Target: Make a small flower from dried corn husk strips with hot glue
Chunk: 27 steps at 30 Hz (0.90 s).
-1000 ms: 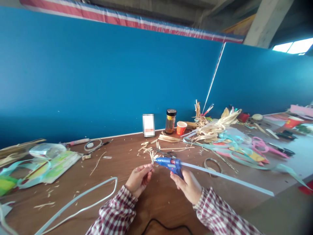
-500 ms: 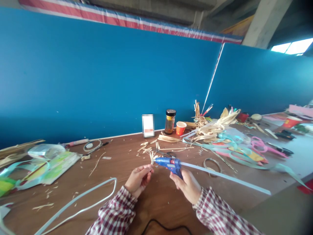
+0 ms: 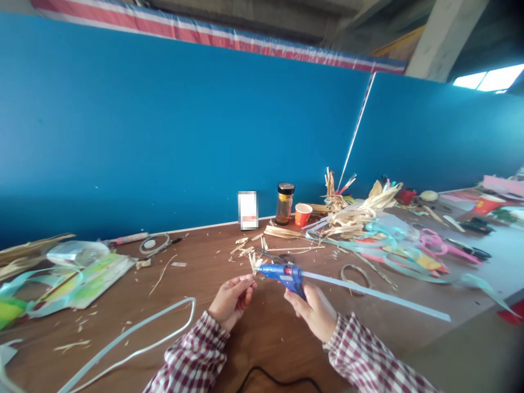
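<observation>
My right hand (image 3: 313, 308) is wrapped round the handle of a blue glue gun (image 3: 282, 274), which points left. A long translucent glue stick (image 3: 380, 296) runs out of its back end to the right. My left hand (image 3: 234, 300) is closed in a pinch at the base of a small bundle of pale straw-like strips (image 3: 252, 264), whose tips fan upward. The gun's nozzle sits at the strips; whether it touches them I cannot tell. Behind the gun, dark-handled scissors (image 3: 286, 258) lie partly hidden on the brown table (image 3: 196, 278).
A lidded jar (image 3: 284, 204) and a red paper cup (image 3: 303, 215) stand by the blue partition (image 3: 184, 120). Dried husks (image 3: 356, 215), teal ribbon (image 3: 393, 256) and pink scissors (image 3: 436, 242) clutter the right. At left lie a bent glue stick (image 3: 135, 330) and a green-printed packet (image 3: 88, 281).
The glue gun's back end and its glue stick have shifted very slightly left, and the strips have tilted a little leftward. Both hands keep their grips.
</observation>
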Each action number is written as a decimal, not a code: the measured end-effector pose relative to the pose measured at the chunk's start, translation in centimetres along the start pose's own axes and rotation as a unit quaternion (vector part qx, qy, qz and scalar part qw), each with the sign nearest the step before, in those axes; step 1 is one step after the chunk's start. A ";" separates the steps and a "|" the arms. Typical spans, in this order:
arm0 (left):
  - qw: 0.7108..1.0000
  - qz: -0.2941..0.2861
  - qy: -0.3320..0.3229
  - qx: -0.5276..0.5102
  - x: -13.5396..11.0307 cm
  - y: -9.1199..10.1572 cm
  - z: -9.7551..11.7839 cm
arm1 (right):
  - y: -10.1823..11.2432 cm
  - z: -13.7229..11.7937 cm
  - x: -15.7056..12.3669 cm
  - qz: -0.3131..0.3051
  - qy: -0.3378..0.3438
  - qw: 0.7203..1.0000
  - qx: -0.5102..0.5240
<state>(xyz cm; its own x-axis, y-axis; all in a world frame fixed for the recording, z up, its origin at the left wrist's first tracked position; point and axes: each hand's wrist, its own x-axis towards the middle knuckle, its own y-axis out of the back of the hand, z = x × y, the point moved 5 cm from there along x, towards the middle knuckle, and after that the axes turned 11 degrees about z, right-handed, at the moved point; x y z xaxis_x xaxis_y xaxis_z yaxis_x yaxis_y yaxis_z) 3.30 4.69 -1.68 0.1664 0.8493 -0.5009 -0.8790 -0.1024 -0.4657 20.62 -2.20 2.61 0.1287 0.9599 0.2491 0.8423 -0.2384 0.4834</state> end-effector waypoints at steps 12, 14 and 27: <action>1.000 0.003 -0.001 -0.003 0.1 0.1 -0.1 | 0.0 0.0 0.0 0.005 0.014 1.000 -0.023; 1.000 0.001 -0.003 -0.001 0.2 0.1 -0.1 | 0.0 0.0 0.0 0.007 0.012 1.000 -0.025; 1.000 -0.012 -0.005 0.009 0.1 -0.1 -0.2 | 0.2 -0.3 0.0 0.014 0.008 1.000 -0.017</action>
<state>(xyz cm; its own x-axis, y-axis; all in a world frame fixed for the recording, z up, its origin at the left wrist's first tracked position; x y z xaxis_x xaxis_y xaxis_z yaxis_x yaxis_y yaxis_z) 3.45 4.67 -1.80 0.1832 0.8571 -0.4814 -0.8826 -0.0723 -0.4645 20.62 -2.25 2.96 0.1429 0.9506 0.2755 0.8199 -0.2697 0.5050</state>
